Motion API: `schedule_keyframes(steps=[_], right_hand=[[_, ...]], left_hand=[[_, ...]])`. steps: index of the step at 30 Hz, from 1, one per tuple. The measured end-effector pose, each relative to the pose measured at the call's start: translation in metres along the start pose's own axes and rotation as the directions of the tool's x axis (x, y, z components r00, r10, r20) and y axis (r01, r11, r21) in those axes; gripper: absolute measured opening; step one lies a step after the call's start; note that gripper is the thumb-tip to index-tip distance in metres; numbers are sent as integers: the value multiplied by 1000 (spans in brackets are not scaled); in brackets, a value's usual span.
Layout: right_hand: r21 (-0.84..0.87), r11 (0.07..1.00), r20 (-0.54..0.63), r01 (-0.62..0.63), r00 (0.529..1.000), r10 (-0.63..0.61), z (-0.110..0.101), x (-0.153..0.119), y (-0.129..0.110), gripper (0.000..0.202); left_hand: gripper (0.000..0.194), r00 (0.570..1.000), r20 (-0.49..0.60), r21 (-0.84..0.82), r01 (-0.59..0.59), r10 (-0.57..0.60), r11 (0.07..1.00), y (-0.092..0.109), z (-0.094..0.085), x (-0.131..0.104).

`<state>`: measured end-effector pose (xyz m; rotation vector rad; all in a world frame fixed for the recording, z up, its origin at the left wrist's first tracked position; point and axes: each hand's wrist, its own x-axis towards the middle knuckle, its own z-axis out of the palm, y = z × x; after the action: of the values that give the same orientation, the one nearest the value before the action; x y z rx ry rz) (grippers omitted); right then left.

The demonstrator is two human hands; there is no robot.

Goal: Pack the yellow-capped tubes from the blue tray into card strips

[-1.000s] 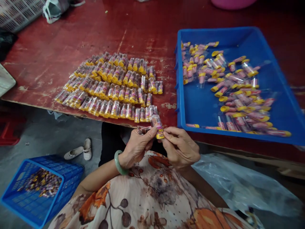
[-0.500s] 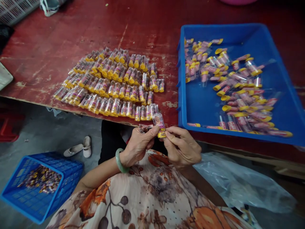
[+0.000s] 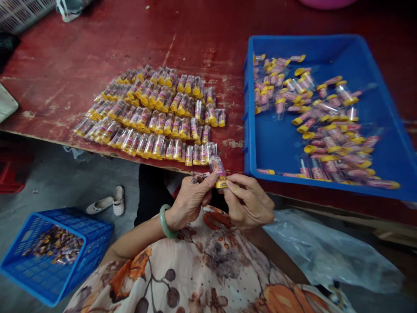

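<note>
Between my hands, just off the table's front edge, is a small clear tube with a yellow cap and a printed label (image 3: 217, 167). My left hand (image 3: 190, 195) grips it, thumb across the label, and printed labels (image 3: 199, 176) also stick out of that hand. The fingertips of my right hand (image 3: 249, 201) pinch the tube's lower right edge by the cap. Beyond my hands, rows of labelled tubes (image 3: 158, 121) with yellow caps lie close together on the red table (image 3: 208, 26).
At the right, a blue tray (image 3: 273, 148) holds many yellow-capped tubes with pink contents. A blue crate (image 3: 94, 239) with more tubes stands on the floor at lower left, near white clogs (image 3: 118, 201). Clear plastic sheeting (image 3: 332, 252) hangs below the table at right.
Almost nothing differs. Both hands keep their hold on the tube, and the view has shifted very slightly.
</note>
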<state>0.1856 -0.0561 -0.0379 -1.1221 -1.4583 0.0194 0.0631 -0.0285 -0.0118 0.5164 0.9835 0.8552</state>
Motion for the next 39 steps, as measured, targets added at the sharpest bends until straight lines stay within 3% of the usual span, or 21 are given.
schedule_keyframes(steps=[9, 18, 27, 31, 34, 36, 38, 39], right_hand=[[-43, 999, 14, -21, 1000, 22, -1, -2, -1, 30], [-52, 998, -11, -34, 999, 33, -3, -6, 1, 34], [-45, 998, 56, 41, 998, -39, 2, 0, -2, 28], [-46, 999, 157, 16, 987, -9, 4, 3, -1, 20], [-1, 1000, 225, 8, 974, -8, 4, 2, 6, 18], [13, 1000, 245, 16, 969, -19, 2, 0, 13, 16], [12, 1000, 257, 24, 966, -26, -1, -4, 20, 15], [13, 1000, 264, 23, 964, -26, -2, -6, 23, 13]], left_hand=[[52, 999, 33, 39, 19, -20, 999, 7, -5, 0], [52, 999, 35, 39, -37, 36, 999, 15, -8, -2], [48, 998, 44, 48, -46, 44, 998, 15, -10, -2], [49, 996, -1, 91, -86, 87, 992, 21, -17, 0], [46, 960, -79, 199, -247, 267, 948, 51, -36, 4], [42, 893, -98, 358, -381, 440, 853, 87, -53, 11], [38, 786, -44, 580, -482, 616, 657, 134, -71, 24], [36, 731, 26, 693, -505, 682, 514, 160, -79, 34]])
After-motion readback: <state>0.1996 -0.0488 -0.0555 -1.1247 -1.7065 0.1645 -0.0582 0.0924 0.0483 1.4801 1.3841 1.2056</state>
